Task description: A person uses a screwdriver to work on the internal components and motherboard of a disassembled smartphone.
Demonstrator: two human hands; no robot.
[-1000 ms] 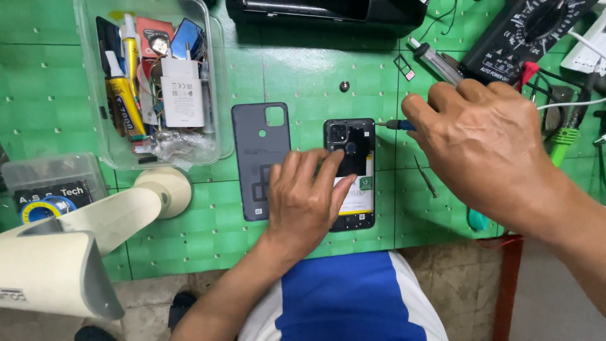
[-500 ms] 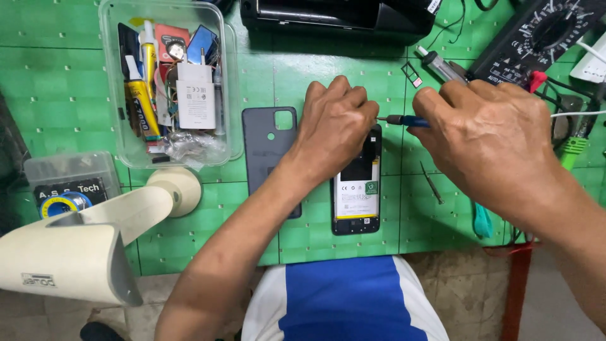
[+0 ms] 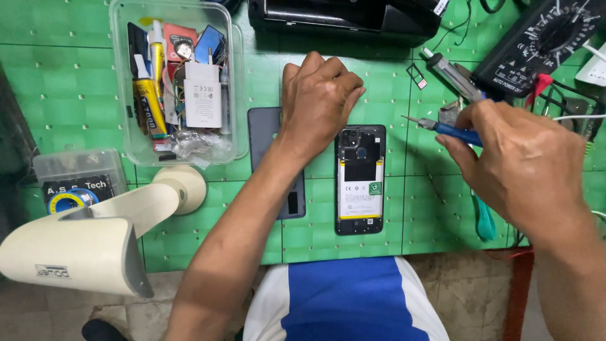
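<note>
Green rubber matting [image 3: 57, 95], moulded in a grid of raised squares with small pale studs at the crossings, covers the workbench; below its near edge lies worn, stained concrete floor, and a rusty red metal leg [image 3: 512, 290] stands at the bench's right corner. An opened black smartphone [image 3: 360, 180] lies flat and face down near the middle of the mat, back removed, showing a camera cluster at the top and a white-labelled battery with a small green square sticker below it. Just to its left lies the detached grey plastic back cover [image 3: 273, 164], partly hidden by the forearm. The left hand [image 3: 319, 101] rests palm down with fingers loosely spread on the mat just above the phone's top left corner, gripping nothing. The right hand [image 3: 524, 164] is closed around a slim blue-handled screwdriver [image 3: 442, 128], its metal tip pointing left and held well clear of the phone's right edge. A clear, rounded plastic tub [image 3: 123, 76] at upper left holds a yellow glue tube, a white charger block and small cards. Below it sits a small frosted box with a dark label [image 3: 76, 183], and a cream cylindrical lamp head [image 3: 69, 252] on a jointed arm. A black multimeter [image 3: 543, 44] with a round dial occupies the upper right corner, and a teal-handled tool [image 3: 485, 218] lies beneath the right hand.
</note>
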